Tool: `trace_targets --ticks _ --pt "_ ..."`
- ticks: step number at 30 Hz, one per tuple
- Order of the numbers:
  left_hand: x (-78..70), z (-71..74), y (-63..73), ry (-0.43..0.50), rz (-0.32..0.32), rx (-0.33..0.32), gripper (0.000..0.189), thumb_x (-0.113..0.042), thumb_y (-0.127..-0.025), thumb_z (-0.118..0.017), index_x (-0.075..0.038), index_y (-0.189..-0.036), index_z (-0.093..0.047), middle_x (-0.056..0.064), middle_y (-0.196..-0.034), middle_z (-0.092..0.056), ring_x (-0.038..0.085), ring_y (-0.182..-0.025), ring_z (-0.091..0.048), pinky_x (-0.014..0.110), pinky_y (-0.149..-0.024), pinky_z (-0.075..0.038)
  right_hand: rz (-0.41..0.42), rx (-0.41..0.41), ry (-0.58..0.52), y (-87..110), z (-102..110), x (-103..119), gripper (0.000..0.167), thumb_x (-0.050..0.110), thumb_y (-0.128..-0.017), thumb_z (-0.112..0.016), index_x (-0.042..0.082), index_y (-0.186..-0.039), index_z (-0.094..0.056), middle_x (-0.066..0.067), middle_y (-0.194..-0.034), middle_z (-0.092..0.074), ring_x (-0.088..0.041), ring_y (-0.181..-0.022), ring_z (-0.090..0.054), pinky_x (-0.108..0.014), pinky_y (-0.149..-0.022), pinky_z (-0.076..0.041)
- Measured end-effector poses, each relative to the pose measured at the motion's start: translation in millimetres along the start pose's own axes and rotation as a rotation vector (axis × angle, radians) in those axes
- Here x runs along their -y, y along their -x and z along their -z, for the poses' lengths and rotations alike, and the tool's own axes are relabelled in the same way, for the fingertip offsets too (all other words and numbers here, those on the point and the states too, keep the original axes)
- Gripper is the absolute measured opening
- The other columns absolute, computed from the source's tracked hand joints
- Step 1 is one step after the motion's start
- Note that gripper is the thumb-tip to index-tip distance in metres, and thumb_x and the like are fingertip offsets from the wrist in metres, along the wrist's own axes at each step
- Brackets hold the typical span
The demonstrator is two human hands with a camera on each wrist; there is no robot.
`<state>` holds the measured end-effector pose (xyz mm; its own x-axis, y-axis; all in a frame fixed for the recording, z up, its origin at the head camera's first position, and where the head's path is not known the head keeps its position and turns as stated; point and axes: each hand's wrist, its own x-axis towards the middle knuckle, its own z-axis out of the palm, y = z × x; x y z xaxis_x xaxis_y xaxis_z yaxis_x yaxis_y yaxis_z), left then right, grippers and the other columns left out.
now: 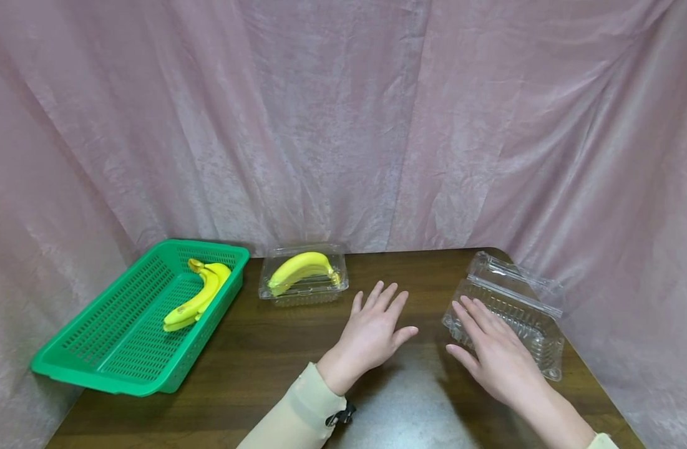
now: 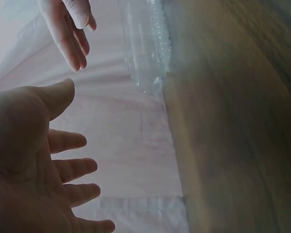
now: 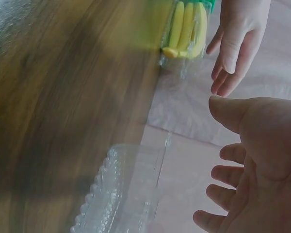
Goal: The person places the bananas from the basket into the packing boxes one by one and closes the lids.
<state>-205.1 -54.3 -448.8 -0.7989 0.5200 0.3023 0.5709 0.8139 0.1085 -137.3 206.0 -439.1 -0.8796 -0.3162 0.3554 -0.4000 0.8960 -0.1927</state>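
Observation:
My left hand [image 1: 370,330] is held above the middle of the table, fingers spread and nothing in it. My right hand [image 1: 500,355] hovers in front of a clear plastic clamshell box [image 1: 536,340], overlapping it in the head view. The right wrist view shows a gap between those fingers and the box [image 3: 131,189]. The box's lid [image 1: 514,271] is folded back, and I see nothing inside. Toward the back, a second clear box [image 1: 306,297] contains yellow bananas [image 1: 301,269]; several show in the right wrist view [image 3: 186,29].
On the left stands a green slotted basket [image 1: 118,390] with bananas [image 1: 199,296] along its right side. Everything sits on a dark wooden table [image 1: 253,374]. Pink curtain [image 1: 343,125] hangs behind the table and at its sides.

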Motion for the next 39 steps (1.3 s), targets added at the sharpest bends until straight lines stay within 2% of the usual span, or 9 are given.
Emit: trace_targets --ticks 14,21,29,39 --pt "-19.0 -11.3 -8.5 0.004 -0.038 0.014 0.071 -0.064 -0.110 -0.057 -0.019 -0.165 -0.053 0.007 -0.172 -0.045 0.034 -0.161 -0.039 0.066 -0.120 -0.040 -0.022 -0.050 0.005 17.8 2 -20 0.086 0.037 -0.100 -0.083 0.002 -0.168 -0.043 -0.025 -0.170 -0.043 -0.050 -0.155 -0.040 -0.063 -0.128 -0.028" --pt "-31.5 -16.6 -15.0 0.010 -0.058 0.039 0.071 -0.065 -0.110 -0.055 -0.021 -0.166 -0.051 0.005 -0.173 -0.044 0.032 -0.162 -0.037 0.065 -0.122 -0.039 -0.048 -0.042 0.006 25.9 3 -27 0.087 0.037 -0.100 -0.083 0.002 -0.168 -0.043 -0.025 -0.170 -0.042 -0.050 -0.156 -0.039 -0.067 -0.126 -0.029" --pt "-41.2 -27.2 -20.2 0.023 -0.079 0.069 0.072 -0.068 -0.110 -0.051 -0.023 -0.167 -0.051 0.003 -0.174 -0.043 0.031 -0.162 -0.037 0.064 -0.121 -0.041 -0.076 -0.028 0.019 37.3 4 -34 0.088 0.037 -0.100 -0.084 0.002 -0.169 -0.041 -0.027 -0.169 -0.043 -0.052 -0.154 -0.041 -0.064 -0.128 -0.026" --pt "-49.7 -34.7 -23.9 0.033 -0.093 0.087 0.072 -0.067 -0.110 -0.053 -0.024 -0.168 -0.049 0.000 -0.175 -0.042 0.029 -0.162 -0.036 0.062 -0.121 -0.042 -0.101 -0.011 0.035 47.0 4 -42 0.089 0.037 -0.098 -0.085 0.000 -0.168 -0.043 -0.029 -0.167 -0.045 -0.054 -0.151 -0.042 -0.069 -0.122 -0.033"
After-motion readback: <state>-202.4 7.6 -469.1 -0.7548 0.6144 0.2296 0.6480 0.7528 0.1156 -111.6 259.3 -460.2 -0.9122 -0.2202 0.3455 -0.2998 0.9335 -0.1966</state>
